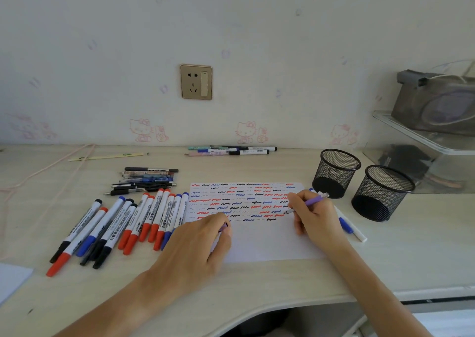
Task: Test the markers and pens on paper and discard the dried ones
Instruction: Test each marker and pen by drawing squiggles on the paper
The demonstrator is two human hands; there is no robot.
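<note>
head view, desk edge: the desk (257,293) front curves in near my right arm, bare strip between it and the paper (267,244)
paper: lower half blank, top full of red, blue and black squiggles
right hand (312,214): pinching a purple pen (309,203), tip touching the paper at its right side
left hand (199,244): fingers curled, resting on the paper's left edge, gripping what looks like the purple cap (224,227)
markers (120,223): fanned out left of the paper
right side: two mesh cups (359,182) near the sheet, one blue marker (348,227) under my wrist
</note>
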